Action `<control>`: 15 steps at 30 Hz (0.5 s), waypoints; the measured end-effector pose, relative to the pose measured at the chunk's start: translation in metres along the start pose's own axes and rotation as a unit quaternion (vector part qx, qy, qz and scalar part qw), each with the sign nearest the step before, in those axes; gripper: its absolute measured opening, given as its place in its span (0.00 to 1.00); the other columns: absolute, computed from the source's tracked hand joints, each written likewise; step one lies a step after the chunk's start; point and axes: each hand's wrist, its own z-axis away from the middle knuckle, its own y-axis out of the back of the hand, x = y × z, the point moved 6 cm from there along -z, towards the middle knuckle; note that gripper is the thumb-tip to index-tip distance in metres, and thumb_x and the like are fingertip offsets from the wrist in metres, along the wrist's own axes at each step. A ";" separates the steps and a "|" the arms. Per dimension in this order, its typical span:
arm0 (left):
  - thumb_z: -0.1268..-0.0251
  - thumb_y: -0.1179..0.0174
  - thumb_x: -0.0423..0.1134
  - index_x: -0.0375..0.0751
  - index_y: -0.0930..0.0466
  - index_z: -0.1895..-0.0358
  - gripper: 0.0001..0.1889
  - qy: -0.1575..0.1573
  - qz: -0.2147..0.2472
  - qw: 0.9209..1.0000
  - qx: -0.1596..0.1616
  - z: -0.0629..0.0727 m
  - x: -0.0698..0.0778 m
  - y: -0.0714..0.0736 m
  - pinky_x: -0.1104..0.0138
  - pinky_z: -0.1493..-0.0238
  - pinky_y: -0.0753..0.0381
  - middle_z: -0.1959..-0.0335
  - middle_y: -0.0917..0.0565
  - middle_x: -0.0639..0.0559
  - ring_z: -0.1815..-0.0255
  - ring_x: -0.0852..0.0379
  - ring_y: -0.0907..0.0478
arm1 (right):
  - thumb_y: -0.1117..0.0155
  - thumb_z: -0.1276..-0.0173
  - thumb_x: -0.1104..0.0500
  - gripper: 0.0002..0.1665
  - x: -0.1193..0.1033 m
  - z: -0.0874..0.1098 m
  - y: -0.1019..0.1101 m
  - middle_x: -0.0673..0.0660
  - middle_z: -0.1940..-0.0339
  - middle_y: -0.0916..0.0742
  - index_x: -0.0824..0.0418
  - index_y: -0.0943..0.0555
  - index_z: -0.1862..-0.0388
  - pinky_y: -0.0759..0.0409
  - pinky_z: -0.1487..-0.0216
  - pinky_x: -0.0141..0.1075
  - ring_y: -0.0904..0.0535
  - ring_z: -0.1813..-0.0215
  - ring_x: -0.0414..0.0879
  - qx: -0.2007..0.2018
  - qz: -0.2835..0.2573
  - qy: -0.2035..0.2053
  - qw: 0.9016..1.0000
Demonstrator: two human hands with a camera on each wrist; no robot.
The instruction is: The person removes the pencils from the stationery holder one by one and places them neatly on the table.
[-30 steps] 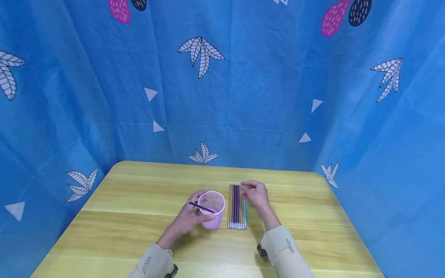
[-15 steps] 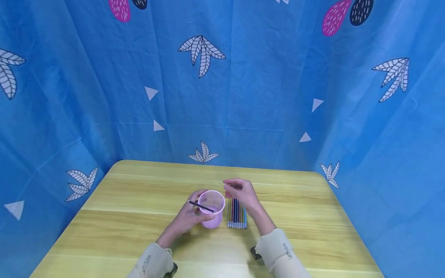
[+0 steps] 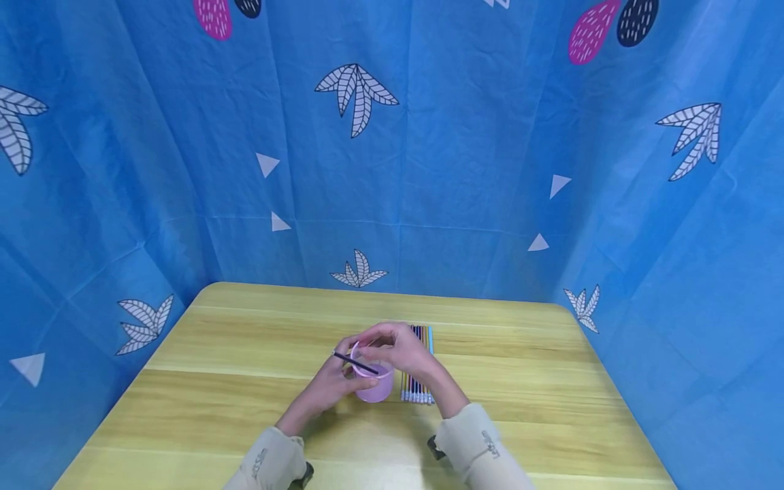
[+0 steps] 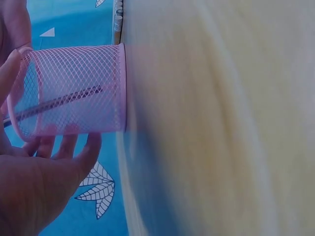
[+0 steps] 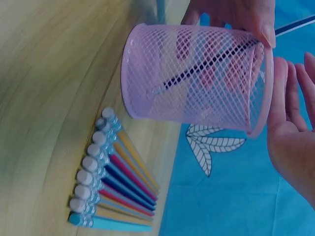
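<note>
A pink mesh pencil cup [image 3: 375, 390] stands upright on the table, with one dark pencil [image 3: 355, 363] leaning inside it. That pencil's eraser end is low in the cup, and its other end sticks out over the rim. My left hand [image 3: 327, 386] grips the cup from the left, thumb in front and fingers round the far side. At the rim is my right hand [image 3: 401, 350], its fingers loosely bent over the opening; no pencil shows in it. In the right wrist view, its fingers [image 5: 290, 93] lie close to the rim; contact cannot be told.
A row of several coloured pencils [image 3: 418, 389] lies side by side just right of the cup, eraser ends toward me. My right forearm passes over the table [image 3: 520, 395] beside them. A blue patterned curtain [image 3: 429, 170] hangs behind the table.
My right hand has moved left, from the right side of the pencil row, across it to the cup's rim. The left hand and the cup have stayed in place.
</note>
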 end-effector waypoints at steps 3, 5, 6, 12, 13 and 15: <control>0.42 0.23 0.45 0.53 0.40 0.23 0.46 0.001 0.002 1.000 -0.001 -0.001 -0.002 0.000 0.39 0.21 0.39 0.24 0.31 0.45 0.23 0.39 0.33 | 0.28 0.31 0.61 0.18 -0.001 -0.002 -0.007 0.59 0.52 0.09 0.62 0.14 0.43 0.14 0.47 0.36 0.14 0.54 0.44 -0.017 0.009 -0.001 1.000; 0.42 0.23 0.45 0.54 0.40 0.23 0.45 0.002 0.004 1.000 -0.001 -0.001 -0.003 0.000 0.40 0.21 0.37 0.24 0.30 0.45 0.23 0.40 0.32 | 0.28 0.31 0.62 0.18 -0.001 -0.003 -0.010 0.60 0.52 0.09 0.62 0.13 0.43 0.14 0.47 0.34 0.13 0.53 0.45 -0.026 0.012 0.003 1.000; 0.42 0.23 0.45 0.54 0.39 0.24 0.44 0.002 0.005 1.000 0.000 -0.001 -0.003 0.000 0.40 0.22 0.35 0.25 0.30 0.45 0.24 0.39 0.32 | 0.28 0.32 0.63 0.18 -0.001 -0.004 -0.012 0.60 0.52 0.09 0.62 0.13 0.44 0.14 0.47 0.34 0.13 0.53 0.46 -0.029 0.015 0.004 0.999; 0.39 0.25 0.41 0.55 0.39 0.25 0.42 0.004 0.011 1.000 0.001 -0.001 -0.003 -0.001 0.41 0.26 0.28 0.24 0.31 0.45 0.24 0.38 0.32 | 0.26 0.34 0.64 0.15 0.000 -0.007 -0.018 0.57 0.54 0.08 0.59 0.12 0.48 0.13 0.50 0.33 0.13 0.53 0.49 -0.032 0.037 -0.002 0.999; 0.39 0.25 0.41 0.55 0.39 0.25 0.42 0.004 0.011 1.000 0.001 -0.001 -0.003 -0.001 0.41 0.26 0.28 0.24 0.31 0.45 0.24 0.38 0.32 | 0.26 0.34 0.64 0.14 0.001 -0.007 -0.018 0.56 0.55 0.08 0.58 0.11 0.49 0.13 0.50 0.33 0.13 0.53 0.49 -0.030 0.042 -0.004 0.999; 0.39 0.25 0.40 0.56 0.38 0.25 0.41 0.004 0.012 1.000 0.001 -0.001 -0.003 -0.001 0.41 0.25 0.29 0.24 0.31 0.45 0.24 0.38 0.33 | 0.26 0.34 0.64 0.12 0.001 -0.008 -0.019 0.55 0.56 0.08 0.57 0.10 0.52 0.13 0.52 0.33 0.13 0.54 0.49 -0.026 0.050 -0.009 0.998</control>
